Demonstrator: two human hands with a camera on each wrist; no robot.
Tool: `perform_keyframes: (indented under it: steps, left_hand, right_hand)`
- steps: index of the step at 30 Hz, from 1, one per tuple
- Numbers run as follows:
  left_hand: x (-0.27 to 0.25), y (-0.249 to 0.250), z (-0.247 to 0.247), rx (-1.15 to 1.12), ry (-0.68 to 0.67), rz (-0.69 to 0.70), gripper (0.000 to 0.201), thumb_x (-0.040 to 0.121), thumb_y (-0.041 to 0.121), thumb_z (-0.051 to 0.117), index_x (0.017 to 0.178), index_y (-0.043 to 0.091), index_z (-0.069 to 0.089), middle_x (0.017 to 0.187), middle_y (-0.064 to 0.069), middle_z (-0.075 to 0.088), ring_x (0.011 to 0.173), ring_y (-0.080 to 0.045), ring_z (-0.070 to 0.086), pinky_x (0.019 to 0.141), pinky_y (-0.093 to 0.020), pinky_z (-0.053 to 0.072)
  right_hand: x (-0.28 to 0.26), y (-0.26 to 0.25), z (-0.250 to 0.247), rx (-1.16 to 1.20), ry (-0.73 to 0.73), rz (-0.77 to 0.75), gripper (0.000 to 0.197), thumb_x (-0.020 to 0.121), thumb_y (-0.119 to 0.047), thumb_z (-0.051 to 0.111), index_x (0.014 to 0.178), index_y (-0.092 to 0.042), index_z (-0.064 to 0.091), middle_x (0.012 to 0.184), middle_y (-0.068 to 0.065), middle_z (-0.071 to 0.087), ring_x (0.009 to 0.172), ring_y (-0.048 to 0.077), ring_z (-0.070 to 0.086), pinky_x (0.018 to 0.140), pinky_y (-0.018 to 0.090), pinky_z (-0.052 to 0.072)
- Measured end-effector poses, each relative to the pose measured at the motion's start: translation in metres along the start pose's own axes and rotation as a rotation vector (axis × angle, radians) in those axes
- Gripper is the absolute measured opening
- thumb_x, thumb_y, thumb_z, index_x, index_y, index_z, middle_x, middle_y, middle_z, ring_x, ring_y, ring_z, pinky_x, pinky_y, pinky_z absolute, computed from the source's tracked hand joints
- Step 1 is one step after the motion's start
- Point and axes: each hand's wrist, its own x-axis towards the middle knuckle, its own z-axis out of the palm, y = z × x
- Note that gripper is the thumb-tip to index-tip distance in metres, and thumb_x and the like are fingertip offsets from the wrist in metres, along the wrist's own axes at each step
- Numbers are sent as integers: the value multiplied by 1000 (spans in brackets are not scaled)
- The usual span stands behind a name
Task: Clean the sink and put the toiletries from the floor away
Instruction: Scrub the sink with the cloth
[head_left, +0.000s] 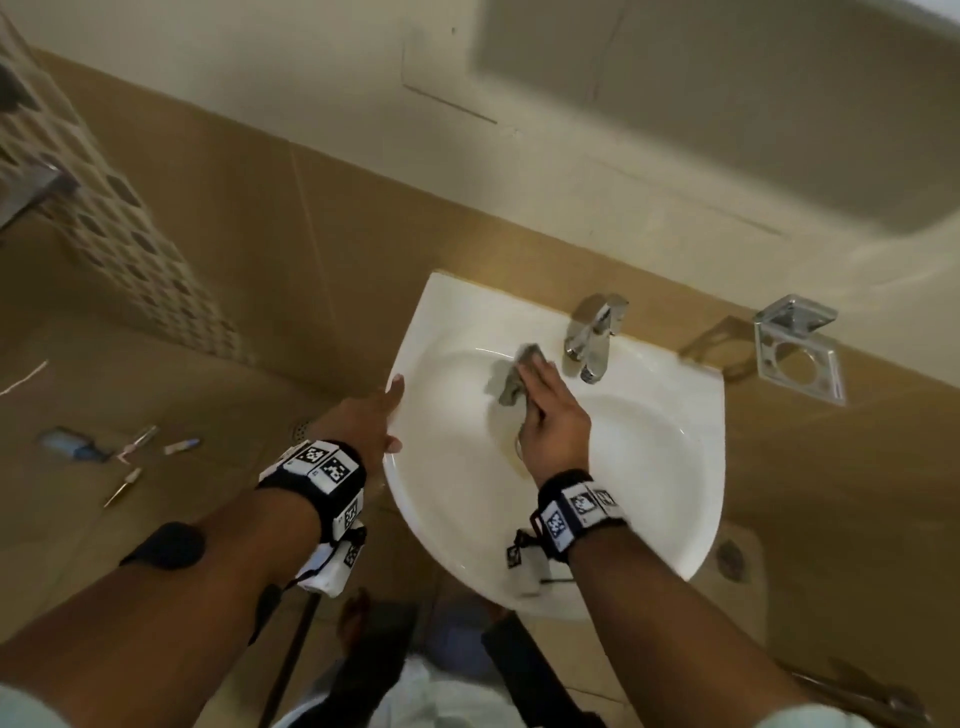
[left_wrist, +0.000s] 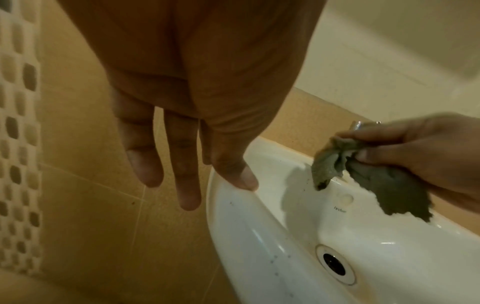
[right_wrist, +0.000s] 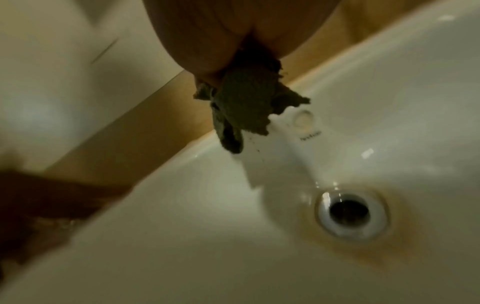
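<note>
Your right hand (head_left: 553, 415) is curled round a grey rag (head_left: 511, 376) and holds it against the back wall of the sink (head_left: 675, 467), just beside the tap (head_left: 592, 332). Your left hand (head_left: 371, 415) is open, fingers straight, with the thumb resting on the sink's left rim (the other fingers hang outside it).

What could go wrong? The rag is small and crumpled, so it may slip out of your fingers if you rub hard. It could then slide down toward the drain (right_wrist: 350, 214). Your knuckles are close to the tap, so a big wipe may bump it. The bowl looks shiny and may be wet, and your left thumb could slip off the rim if you lean on it.

The sink is white and glossy. Small dark specks sit on the back wall near the rag and along the left side. A yellow-brown stain rings the drain, so I think the cleaning is not done.

The toiletries (head_left: 119, 452) lie on the floor (head_left: 156, 374) to your left, well apart from the sink: a blue thing and a few thin tubes or sticks, too blurred to name. None has been picked up. Watch your feet near them when you step away.
</note>
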Motion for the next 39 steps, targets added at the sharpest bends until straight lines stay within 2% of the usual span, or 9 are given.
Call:
perform_keyframes:
  steps: [3,9,16,25,28,30,32,36,39]
  left_hand:
    - [6,-3,5,18,20,-37,96,91,23,66,156,42,-2,131,2,63,120,-26,57,100,-45,49]
    - [10,-7,10,14,55,-55,90,93,31,63,155,46,0,138,1,57,120,-27,56,99,-43,49]
    - [12,-10,10,-93,17,-57,86,96,25,56,153,51,-3,130,4,64,110,-21,63,99,-40,50]
    - [9,-6,4,-65,16,-76,89,95,29,62,154,46,-2,139,2,59,126,-25,51,104,-42,45]
    - [4,-1,-1,-49,18,-83,88,96,24,60,155,46,-1,139,1,59,122,-23,55,103,-42,46]
    - [1,3,-5,-44,35,-95,86,97,25,60,155,46,1,139,2,58,120,-22,56,100,-39,48]
    - [-2,6,-7,-48,52,-108,84,96,27,62,155,46,5,138,1,59,118,-22,58,99,-37,49]
    - [-5,9,-10,-43,57,-134,82,96,28,60,153,50,7,116,3,69,112,-19,58,94,-36,51]
    - [-6,10,-10,-38,52,-158,82,96,29,59,151,54,4,109,5,70,109,-17,58,91,-36,51]
  right_hand:
    - [39,10,17,-179,-58,-209,67,83,20,45,140,-12,56,155,6,43,150,24,25,122,31,22]
    - [71,38,28,-621,-399,-120,71,88,10,30,157,-2,18,166,15,10,154,34,0,126,38,0]
    - [27,74,6,-420,-232,-118,95,65,30,42,152,-6,35,163,6,26,153,21,12,117,39,35]
    - [38,69,-15,-816,-602,-370,80,87,4,42,156,4,1,164,22,-10,152,39,-9,122,51,21]
    - [49,77,-27,-802,-604,-338,84,84,13,48,158,-5,13,167,12,1,153,33,14,85,36,58]
    - [55,83,-29,-795,-593,-336,92,76,17,54,158,-11,23,167,6,11,144,30,38,51,27,53]
    - [57,88,-29,-790,-591,-357,95,74,16,54,158,-15,23,167,4,11,138,28,46,46,24,48]
    - [65,79,-13,-713,-555,-352,95,75,17,55,158,-14,21,167,3,12,152,25,21,74,31,61]
    - [82,51,15,-557,-514,-339,83,80,14,48,156,-11,29,165,6,21,146,26,36,99,39,53]
